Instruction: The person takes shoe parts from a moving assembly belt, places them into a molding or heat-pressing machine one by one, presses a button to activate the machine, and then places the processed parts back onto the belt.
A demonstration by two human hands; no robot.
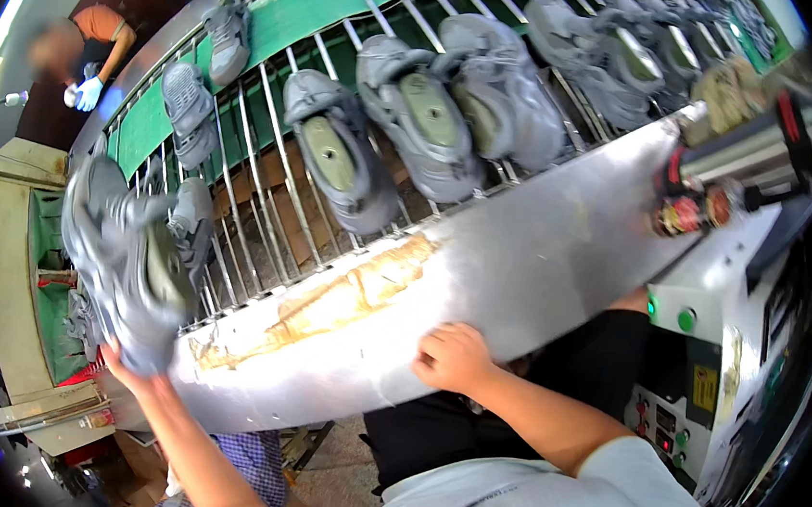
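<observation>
My left hand grips a grey sneaker by its heel end, lifted over the left end of the metal ledge. The shoe is smeared by motion, and a pale green insole shows in its opening. Further grey upper parts overlap above it, and I cannot tell whether a second shoe is held too. My right hand rests closed at the near edge of the metal ledge, with nothing visible in its curled fingers. Nearest beyond the ledge lies a grey sneaker with a green insole.
Several more grey sneakers lie on a rack of metal rods with a green belt behind. Torn brown paper sticks to the ledge. A control box stands right. Two people with gloved hands are at the far left.
</observation>
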